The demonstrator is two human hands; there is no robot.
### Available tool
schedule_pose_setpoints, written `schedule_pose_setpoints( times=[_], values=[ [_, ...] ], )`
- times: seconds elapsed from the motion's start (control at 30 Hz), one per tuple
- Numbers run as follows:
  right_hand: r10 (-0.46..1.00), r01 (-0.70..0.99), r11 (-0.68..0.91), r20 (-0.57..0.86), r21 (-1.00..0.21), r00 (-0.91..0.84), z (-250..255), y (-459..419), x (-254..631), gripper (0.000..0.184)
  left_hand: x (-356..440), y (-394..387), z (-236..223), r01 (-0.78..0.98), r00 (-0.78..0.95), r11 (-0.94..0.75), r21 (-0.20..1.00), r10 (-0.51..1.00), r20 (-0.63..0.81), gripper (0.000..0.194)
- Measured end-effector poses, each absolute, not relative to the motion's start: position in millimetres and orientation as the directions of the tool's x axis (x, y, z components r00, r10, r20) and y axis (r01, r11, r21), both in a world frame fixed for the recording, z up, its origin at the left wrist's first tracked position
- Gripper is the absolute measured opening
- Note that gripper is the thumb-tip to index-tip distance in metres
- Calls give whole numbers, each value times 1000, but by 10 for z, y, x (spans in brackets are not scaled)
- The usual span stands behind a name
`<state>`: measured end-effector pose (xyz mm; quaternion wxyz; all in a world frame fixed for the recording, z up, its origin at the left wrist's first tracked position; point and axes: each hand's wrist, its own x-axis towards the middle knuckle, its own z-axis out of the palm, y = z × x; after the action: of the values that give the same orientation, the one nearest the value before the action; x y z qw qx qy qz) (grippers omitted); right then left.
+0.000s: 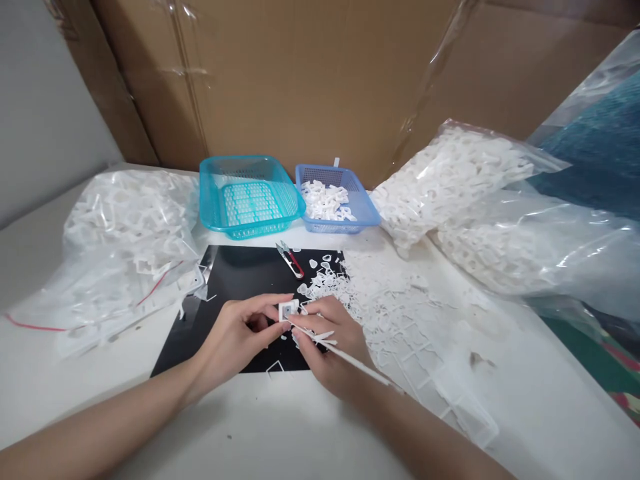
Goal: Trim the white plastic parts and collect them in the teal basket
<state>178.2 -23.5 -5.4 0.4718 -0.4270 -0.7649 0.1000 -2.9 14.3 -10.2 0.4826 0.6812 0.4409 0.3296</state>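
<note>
Between thumb and fingers, my left hand [249, 329] pinches a small white plastic part [287, 311] with a square opening. My right hand [334, 340] is closed around a thin white stick-like tool [356, 363], whose tip reaches to the part. Short white strips fan out beside the stick near the right thumb. Both hands are over a black mat [245, 273]. Beyond them on the mat rest thread snips [291, 260] with red on the handle. A loose white square frame [275, 368] lies at the mat's front edge.
White plastic scraps [375, 307] spread over the mat's right side and the table. Behind stand a turquoise basket [210, 223] and a blue basket [367, 210] holding white parts. Bags of white parts flank them, one left [130, 213], others right [450, 167]. Cardboard [310, 80] walls the back.
</note>
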Motion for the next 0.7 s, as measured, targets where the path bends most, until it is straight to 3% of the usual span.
schedule_pose_setpoints(
  times=[0.53,0.7],
  values=[
    [668,698,624,703,-353,-242,-268,-218,1695,17,-17,151,-122,293,353,-19,956,931,-89,34],
    [588,743,654,713,-142,-381,-267,-231,1684,20,3,156,-87,253,315,20,967,944,-101,32]
  ],
)
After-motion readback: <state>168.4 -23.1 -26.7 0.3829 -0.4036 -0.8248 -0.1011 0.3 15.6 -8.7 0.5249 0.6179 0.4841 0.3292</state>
